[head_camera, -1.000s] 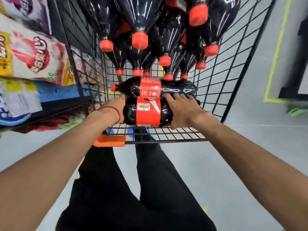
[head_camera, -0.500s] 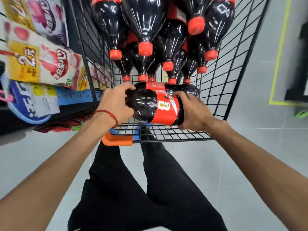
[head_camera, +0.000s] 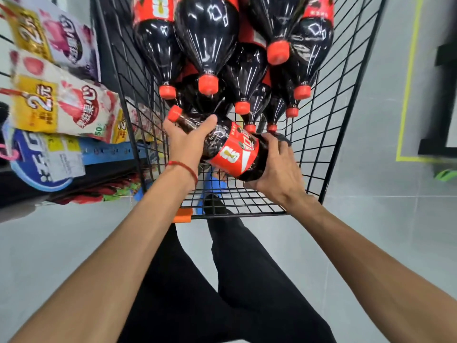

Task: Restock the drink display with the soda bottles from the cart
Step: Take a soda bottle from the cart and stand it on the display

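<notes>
1. Bottle [head_camera: 232,149]: held between both hands inside the cart [head_camera: 329,125], above its wire floor, tilted, with the red cap [head_camera: 174,113] up and to the left.
2. Left hand [head_camera: 188,144]: fingers and thumb curled around the bottle's shoulder, just below the cap.
3. Right hand [head_camera: 279,169]: fingers curled around the base end, beside the red label.
4. Other bottles [head_camera: 207,40]: packed in the cart just beyond the held bottle.

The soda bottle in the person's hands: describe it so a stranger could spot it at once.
Find the black wire cart mid-view. At its near end, both the left hand and right hand grip one soda bottle. Unlike its neighbours, it lies sideways, red label up.
</notes>
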`<state>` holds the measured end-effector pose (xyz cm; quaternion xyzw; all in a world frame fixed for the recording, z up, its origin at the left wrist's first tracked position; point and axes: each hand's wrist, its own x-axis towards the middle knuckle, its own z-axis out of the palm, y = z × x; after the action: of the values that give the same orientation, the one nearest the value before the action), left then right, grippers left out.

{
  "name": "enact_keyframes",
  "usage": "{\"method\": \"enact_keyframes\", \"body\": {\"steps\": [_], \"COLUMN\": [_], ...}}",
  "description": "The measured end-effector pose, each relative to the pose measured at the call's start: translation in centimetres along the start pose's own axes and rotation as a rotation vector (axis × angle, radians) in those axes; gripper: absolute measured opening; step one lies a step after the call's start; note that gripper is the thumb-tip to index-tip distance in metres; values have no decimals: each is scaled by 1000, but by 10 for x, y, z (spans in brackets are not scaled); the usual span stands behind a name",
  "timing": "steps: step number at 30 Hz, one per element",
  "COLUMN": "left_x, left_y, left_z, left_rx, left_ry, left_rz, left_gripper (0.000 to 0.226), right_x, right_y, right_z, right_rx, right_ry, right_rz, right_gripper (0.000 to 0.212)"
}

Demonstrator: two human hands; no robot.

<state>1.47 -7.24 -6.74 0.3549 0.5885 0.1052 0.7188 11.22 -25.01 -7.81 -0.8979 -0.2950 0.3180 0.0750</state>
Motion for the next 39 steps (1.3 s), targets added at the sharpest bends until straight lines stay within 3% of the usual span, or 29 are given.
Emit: {"method": "enact_keyframes", "body": {"steps": [5,10,13,15,18,24,29,34,39], "left_x": [6,14,16,15,6,-30,-64,-94,-135], "left_y": [-12,-19,-23,-24,-21,5,44,92,147], "left_z": [1,-8,-14,-18,-17,-23,-39,-60,-87], "left_rx": [32,-95,-161,-158,-85,134,244,309,392], "left_ry": [98,135,131,124,53,-170,-294,-299,-283], "left_rz": [-19,-123,-160,-137,-6,377,590,746,916], "left_gripper": [85,93,107,99,71,71,69,41,50], "right_x": [13,31,25,19,13,-10,-42,-69,-97], "right_y": [8,5,6,7,5,-13,-48,-96,-161], "right_z": [-10,-8,6,14,14,7,-1,-17,-34], "right_rx": [-109,-17,-30,-45,-5,164,283,404,513], "right_ry": [-176,-328,-265,-192,-125,-5,126,211,324], "right_rz": [-11,20,-24,-57,-46,-25,-8,-45,-84], "right_gripper": [120,120,124,126,120,115,118,113,102]}}
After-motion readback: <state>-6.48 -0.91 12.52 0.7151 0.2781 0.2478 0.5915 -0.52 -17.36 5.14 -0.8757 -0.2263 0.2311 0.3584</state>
